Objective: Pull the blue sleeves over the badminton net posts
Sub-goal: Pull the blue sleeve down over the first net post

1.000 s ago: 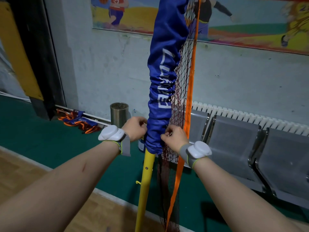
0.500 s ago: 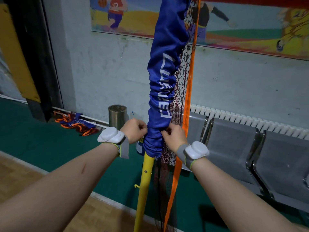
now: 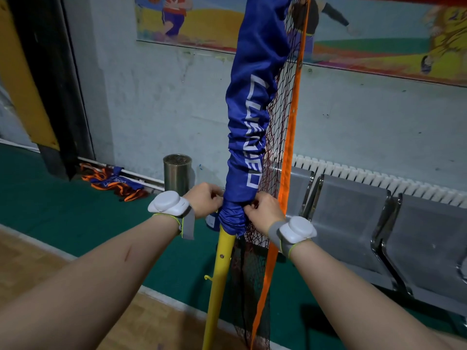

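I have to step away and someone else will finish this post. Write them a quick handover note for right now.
The left hand grips the blue sleeve at its bunched hem, on the left side.
The right hand pinches the hem on the side of the net.
Done: the sleeve covers the upper yellow post, crumpled above the hem.
To do: the lower post is bare; pull the sleeve down over it.
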Action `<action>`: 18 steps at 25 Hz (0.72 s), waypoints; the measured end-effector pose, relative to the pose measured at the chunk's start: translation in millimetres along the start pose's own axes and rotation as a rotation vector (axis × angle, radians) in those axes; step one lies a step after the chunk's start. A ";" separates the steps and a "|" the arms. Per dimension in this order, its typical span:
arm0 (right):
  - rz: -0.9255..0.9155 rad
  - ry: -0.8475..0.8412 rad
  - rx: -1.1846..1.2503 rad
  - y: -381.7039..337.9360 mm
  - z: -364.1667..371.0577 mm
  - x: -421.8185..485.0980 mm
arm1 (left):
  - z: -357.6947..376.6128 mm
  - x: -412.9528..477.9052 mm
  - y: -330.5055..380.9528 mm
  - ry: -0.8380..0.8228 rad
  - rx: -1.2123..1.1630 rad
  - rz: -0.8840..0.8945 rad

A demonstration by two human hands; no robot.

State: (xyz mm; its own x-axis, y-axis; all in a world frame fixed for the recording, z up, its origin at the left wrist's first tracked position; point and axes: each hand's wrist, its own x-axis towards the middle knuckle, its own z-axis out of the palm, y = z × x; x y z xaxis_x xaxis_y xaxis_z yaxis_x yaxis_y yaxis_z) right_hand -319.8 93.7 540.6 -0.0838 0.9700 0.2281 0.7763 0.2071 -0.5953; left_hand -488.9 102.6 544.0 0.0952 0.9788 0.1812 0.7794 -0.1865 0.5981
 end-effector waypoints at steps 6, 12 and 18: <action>-0.068 0.173 0.156 -8.6 -4.8 -6.9 | -14.6 -2.9 17.7 0.148 -0.239 0.043; -0.056 0.162 0.086 -6.6 -0.1 -3.8 | -12.8 -5.7 13.5 0.140 -0.118 0.089; -0.004 0.082 0.000 2.7 11.4 -8.2 | -1.2 -5.4 -2.6 0.016 0.058 0.085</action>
State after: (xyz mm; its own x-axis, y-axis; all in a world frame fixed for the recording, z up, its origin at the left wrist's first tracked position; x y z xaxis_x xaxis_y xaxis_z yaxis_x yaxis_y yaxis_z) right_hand -324.2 87.7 528.4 -0.0350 0.9555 0.2928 0.7761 0.2106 -0.5944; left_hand -492.2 97.7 542.3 0.1525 0.9581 0.2423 0.8033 -0.2630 0.5344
